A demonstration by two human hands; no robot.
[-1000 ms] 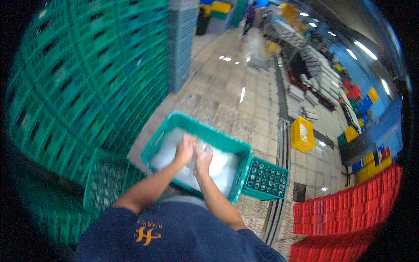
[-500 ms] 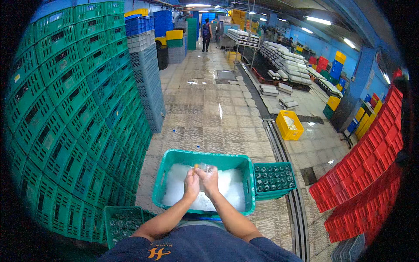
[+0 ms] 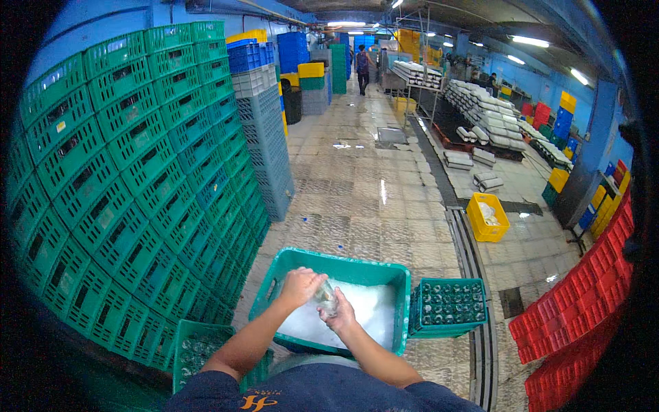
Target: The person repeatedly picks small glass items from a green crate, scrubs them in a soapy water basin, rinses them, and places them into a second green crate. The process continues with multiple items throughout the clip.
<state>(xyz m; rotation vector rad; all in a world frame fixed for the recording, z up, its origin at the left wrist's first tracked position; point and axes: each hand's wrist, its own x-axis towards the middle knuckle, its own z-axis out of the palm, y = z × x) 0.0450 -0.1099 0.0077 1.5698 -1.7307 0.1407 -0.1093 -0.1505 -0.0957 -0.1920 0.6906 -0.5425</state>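
Observation:
Above a green plastic tub of white foamy water, both my hands are around a clear glass bottle that is tilted. My left hand is closed at the bottle's upper left end, its fingertips against the glass. From the lower right, my right hand grips the other end. Part of the bottle is hidden by my fingers. Whether a small tool is also inside my left fist cannot be seen.
Beside the tub on the right stands a green crate of upright bottles. Another green crate of glassware is at lower left. Tall green crate stacks rise left, red crates right. A yellow crate sits ahead; a person stands farther off.
My hands have parted from a close clasp, leaving the bottle visible between them. The small orange-yellow piece at my fingers no longer shows. The whole view has shifted.

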